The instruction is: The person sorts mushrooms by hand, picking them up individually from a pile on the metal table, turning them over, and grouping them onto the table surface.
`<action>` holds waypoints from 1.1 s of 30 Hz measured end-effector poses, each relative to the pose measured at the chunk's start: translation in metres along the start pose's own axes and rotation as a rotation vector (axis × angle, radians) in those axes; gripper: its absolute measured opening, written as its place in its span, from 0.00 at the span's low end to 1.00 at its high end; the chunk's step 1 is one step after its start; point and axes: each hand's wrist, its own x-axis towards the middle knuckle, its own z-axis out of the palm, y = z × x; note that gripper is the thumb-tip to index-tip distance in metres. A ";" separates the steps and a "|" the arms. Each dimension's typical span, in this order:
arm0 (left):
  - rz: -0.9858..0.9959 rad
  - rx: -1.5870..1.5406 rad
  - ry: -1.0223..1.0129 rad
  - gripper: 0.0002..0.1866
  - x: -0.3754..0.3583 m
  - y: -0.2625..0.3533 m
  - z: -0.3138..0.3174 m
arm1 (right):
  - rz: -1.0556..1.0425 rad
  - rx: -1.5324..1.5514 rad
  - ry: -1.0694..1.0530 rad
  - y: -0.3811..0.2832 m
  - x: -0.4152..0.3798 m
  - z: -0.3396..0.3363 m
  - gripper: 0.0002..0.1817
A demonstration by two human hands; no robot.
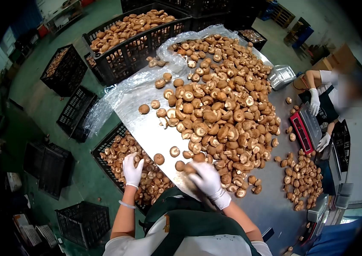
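My left hand [133,170], in a white glove, is over a black crate [99,154] of brown mushrooms at the table's left side. Its fingers are curled round a mushroom [137,158]. My right hand [205,179], also gloved in white, is at the near edge of the mushroom pile [228,115] on the metal table [138,123]. It is smeared by motion, with a brown mushroom [189,167] at its fingertips. Single mushrooms lie on the metal between my hands.
A full black crate [142,47] and plastic film [125,87] are at the far left. A co-worker's gloved hands [314,101] are beside a red scale [301,132] on the right, near a smaller mushroom pile [302,179]. Black crates [82,222] stand on the floor.
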 end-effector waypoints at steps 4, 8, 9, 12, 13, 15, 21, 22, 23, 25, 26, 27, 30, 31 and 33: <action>0.295 -0.048 -0.081 0.23 0.002 0.041 0.012 | -0.014 -0.117 -0.082 -0.004 0.018 0.007 0.31; 0.454 0.085 -0.268 0.25 -0.010 0.060 0.034 | 0.025 -0.561 -0.192 0.024 0.034 0.019 0.38; 0.450 0.063 -0.261 0.24 -0.014 0.058 0.039 | 0.008 -0.485 -0.237 0.024 0.028 0.023 0.39; 0.429 0.027 -0.262 0.22 -0.022 0.059 0.035 | -0.035 -0.417 -0.282 0.018 0.009 0.028 0.38; 0.423 0.025 -0.261 0.22 -0.026 0.054 0.035 | -0.085 -0.441 -0.305 0.016 0.002 0.024 0.38; 0.365 0.011 -0.261 0.21 -0.028 0.043 0.037 | -0.167 -0.402 -0.324 0.011 -0.007 0.012 0.37; 0.431 0.114 -0.084 0.21 -0.020 0.052 0.029 | 0.024 -0.239 0.153 0.025 0.055 -0.043 0.34; 0.455 0.083 -0.102 0.22 -0.018 0.060 0.029 | 0.063 -0.229 0.192 0.034 0.071 -0.049 0.37; 0.455 0.056 -0.147 0.24 -0.017 0.069 0.030 | 0.113 -0.302 0.163 0.042 0.086 -0.050 0.40; 0.472 0.030 -0.223 0.29 -0.014 0.084 0.039 | 0.189 -0.473 0.077 0.050 0.102 -0.045 0.46; 0.485 0.015 -0.246 0.31 -0.012 0.091 0.044 | 0.216 -0.573 0.019 0.050 0.108 -0.038 0.48; 0.503 0.008 -0.287 0.33 -0.011 0.095 0.050 | 0.081 -0.700 0.065 0.053 0.106 -0.029 0.49; 0.563 0.029 -0.339 0.32 -0.010 0.108 0.060 | -0.037 -0.647 -0.019 0.042 0.091 -0.013 0.48; 0.562 0.026 -0.338 0.32 -0.010 0.106 0.064 | -0.037 -0.599 -0.048 0.040 0.084 -0.005 0.45; 0.597 -0.027 -0.346 0.30 -0.012 0.095 0.073 | -0.089 -0.620 -0.053 0.040 0.063 0.016 0.35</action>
